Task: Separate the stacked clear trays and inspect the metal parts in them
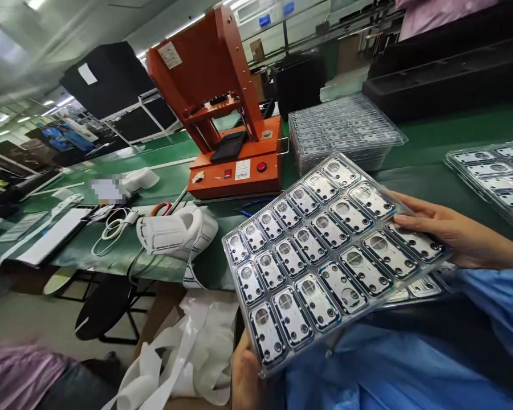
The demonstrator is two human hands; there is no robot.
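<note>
Tray of parts, held in both hands above the lap

Tray (325, 250): clear blister plastic, thin and glossy, rectangular, tilted with its far corner high. Held clear of the bench, over a blue smock (393, 370). Pockets in four rows, each seating one flat, rounded-rectangle part with pale grey face, dark rim and small round holes. Every pocket in view looks filled, so the loading of this tray seems done (a judgement from the pockets alone); it is not yet set down on any pile.

Left hand (244, 376): at the tray's near lower corner, mostly hidden beneath it; it bears the tray, though how the fingers close cannot be told.

Right hand (448, 230): gripping the tray's far right edge, fingers flat along the top.

Second tray (423, 285): same make, just below the first, only its edge showing.

Stack (346, 131): like trays piled on the green bench (431, 159), behind the held one. Further trays (496, 176) lie at right, also filled.

Press (231, 114): orange sheet-metal frame, boxy base with red button, black pad on its deck; stands on the bench left of the stack.

Tape roll (175, 230): white, matte, partly unwound, near the bench edge. White cable (111, 228) coiled beside it.

Loose white strip (183, 353): soft, crumpled, trailing over a carton by the floor.
</note>
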